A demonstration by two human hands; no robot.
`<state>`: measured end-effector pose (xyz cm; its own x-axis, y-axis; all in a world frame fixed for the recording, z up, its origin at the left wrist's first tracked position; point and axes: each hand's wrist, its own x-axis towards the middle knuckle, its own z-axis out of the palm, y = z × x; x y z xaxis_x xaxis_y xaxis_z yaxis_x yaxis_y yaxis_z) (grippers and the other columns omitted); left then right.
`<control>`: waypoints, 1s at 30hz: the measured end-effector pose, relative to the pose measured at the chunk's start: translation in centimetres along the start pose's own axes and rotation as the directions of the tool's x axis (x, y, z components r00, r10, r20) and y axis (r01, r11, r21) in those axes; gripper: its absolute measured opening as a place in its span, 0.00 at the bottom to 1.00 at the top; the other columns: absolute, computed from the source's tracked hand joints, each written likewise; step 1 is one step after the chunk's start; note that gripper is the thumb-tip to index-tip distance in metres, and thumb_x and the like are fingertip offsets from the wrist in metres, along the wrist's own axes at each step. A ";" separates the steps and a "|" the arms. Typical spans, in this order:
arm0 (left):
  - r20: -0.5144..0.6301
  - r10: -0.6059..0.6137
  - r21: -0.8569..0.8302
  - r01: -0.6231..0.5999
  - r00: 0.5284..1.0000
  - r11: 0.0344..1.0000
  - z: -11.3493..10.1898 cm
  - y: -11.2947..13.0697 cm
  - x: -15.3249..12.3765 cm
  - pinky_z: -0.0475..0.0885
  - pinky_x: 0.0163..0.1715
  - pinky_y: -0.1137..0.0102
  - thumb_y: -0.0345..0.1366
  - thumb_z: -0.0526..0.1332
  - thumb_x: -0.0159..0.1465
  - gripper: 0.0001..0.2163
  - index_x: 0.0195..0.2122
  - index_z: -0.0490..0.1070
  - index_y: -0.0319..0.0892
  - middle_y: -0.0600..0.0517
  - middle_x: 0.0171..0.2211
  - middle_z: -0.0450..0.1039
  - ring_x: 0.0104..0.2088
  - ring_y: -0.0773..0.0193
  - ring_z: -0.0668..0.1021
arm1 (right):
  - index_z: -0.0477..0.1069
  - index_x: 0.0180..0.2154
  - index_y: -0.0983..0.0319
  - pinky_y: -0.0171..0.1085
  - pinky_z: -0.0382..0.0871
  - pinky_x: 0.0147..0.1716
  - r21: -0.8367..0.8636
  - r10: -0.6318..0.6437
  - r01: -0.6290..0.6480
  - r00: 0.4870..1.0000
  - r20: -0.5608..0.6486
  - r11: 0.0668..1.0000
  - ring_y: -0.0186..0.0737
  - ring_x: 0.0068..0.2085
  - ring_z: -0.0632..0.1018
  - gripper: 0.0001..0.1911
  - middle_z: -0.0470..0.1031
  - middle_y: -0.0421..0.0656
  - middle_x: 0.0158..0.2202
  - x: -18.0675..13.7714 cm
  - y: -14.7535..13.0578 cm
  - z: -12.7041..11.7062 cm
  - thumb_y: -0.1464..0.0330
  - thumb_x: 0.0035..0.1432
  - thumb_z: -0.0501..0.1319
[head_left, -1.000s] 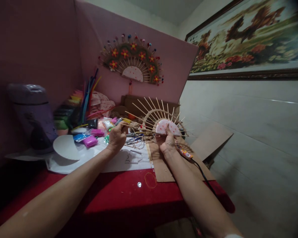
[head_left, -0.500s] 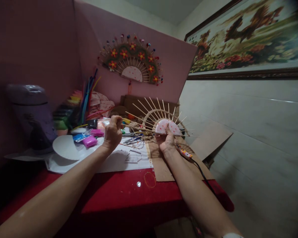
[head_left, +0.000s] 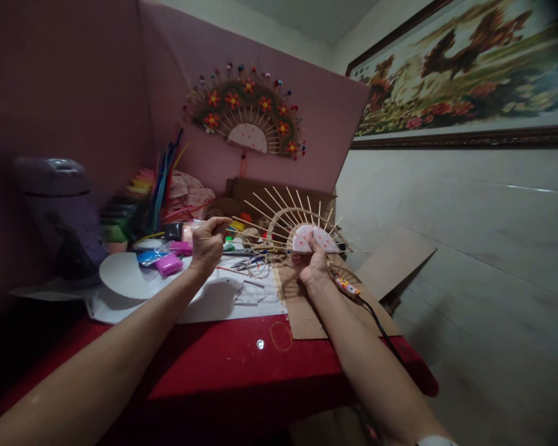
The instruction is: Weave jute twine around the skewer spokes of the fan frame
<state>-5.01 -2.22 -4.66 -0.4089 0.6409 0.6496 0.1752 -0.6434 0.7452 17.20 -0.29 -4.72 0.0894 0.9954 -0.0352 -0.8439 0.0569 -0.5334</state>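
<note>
A person's bare forearms reach up from the lower corners of the frame over a red cloth (head_left: pixel 214 368). Just right of centre, the right hand (head_left: pixel 311 267) is clamped on a half-round fan frame (head_left: pixel 324 240), its thumb laid across the pale, red-dotted base. Thin sticks (head_left: pixel 279 199) spread from that base like rays, crossed by curved woven bands. Left of centre, the left hand (head_left: pixel 208 244) is raised near the tips of the leftmost sticks, its thumb and forefinger close to each other; whether they pinch a strand, I cannot tell. Below the hands, white paper (head_left: pixel 270 303) lies beside a brown cardboard sheet (head_left: pixel 302 319), on which rests a flower-patterned handle (head_left: pixel 346 285) with a black cord. Pliers (head_left: pixel 244 264) lie on the paper near the centre. To the left are bright packets, one of them a magenta packet (head_left: pixel 168 265), and a purple bottle (head_left: pixel 58 223) at the far left. At upper centre, a fan with orange flowers (head_left: pixel 248 93) hangs on a pink panel (head_left: pixel 320 124); a framed picture of horses (head_left: pixel 474 68) fills the upper right
</note>
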 end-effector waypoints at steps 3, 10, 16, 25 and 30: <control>0.053 -0.173 -0.159 0.179 0.984 0.971 0.3 0.1 -0.2 0.56 0.14 0.76 0.35 0.64 0.50 0.06 0.28 0.73 0.40 0.56 0.17 0.68 0.15 0.72 0.66 | 0.68 0.31 0.61 0.26 0.64 0.13 -0.020 -0.001 0.001 1.000 0.017 1.000 0.28 0.17 0.70 0.09 0.73 0.33 0.20 0.0 0.0 0.0 0.69 0.46 0.66; 0.219 -0.263 -0.158 0.300 0.940 0.941 1.3 0.5 -1.7 0.55 0.13 0.77 0.37 0.69 0.44 0.09 0.24 0.75 0.38 0.55 0.15 0.68 0.15 0.73 0.65 | 0.69 0.33 0.61 0.28 0.69 0.16 0.023 -0.018 0.016 0.995 0.098 1.000 0.30 0.20 0.73 0.11 0.76 0.35 0.23 0.1 0.1 -0.2 0.66 0.47 0.67; 0.466 -0.235 -0.043 0.287 0.853 0.957 2.2 -0.1 -3.7 0.56 0.14 0.77 0.41 0.66 0.49 0.10 0.28 0.77 0.39 0.56 0.14 0.66 0.15 0.73 0.64 | 0.69 0.32 0.61 0.29 0.71 0.19 0.017 -0.030 0.028 0.992 0.126 0.999 0.30 0.23 0.75 0.12 0.76 0.35 0.25 0.2 0.2 -0.3 0.64 0.47 0.68; 0.509 -0.182 0.083 0.163 0.841 0.983 2.6 -0.1 -4.2 0.56 0.16 0.76 0.41 0.63 0.52 0.11 0.30 0.75 0.37 0.57 0.15 0.65 0.16 0.73 0.62 | 0.70 0.32 0.60 0.29 0.71 0.21 0.038 -0.022 0.016 0.987 0.161 0.999 0.31 0.24 0.75 0.11 0.76 0.35 0.25 0.3 0.5 -0.3 0.65 0.47 0.68; 0.450 -0.133 0.238 0.025 0.883 0.971 2.3 -0.4 -4.2 0.57 0.17 0.75 0.40 0.60 0.56 0.10 0.31 0.76 0.39 0.57 0.14 0.64 0.16 0.71 0.64 | 0.70 0.31 0.61 0.29 0.70 0.20 0.042 -0.005 -0.002 0.987 0.162 0.999 0.30 0.23 0.74 0.10 0.76 0.36 0.25 0.1 0.5 -0.2 0.65 0.49 0.67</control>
<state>-1.30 -3.73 -7.32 0.0187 0.8401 0.5422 0.3730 -0.5090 0.7758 16.89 -0.22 -5.16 0.0069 0.9944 0.1051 -0.8656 0.0586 -0.4973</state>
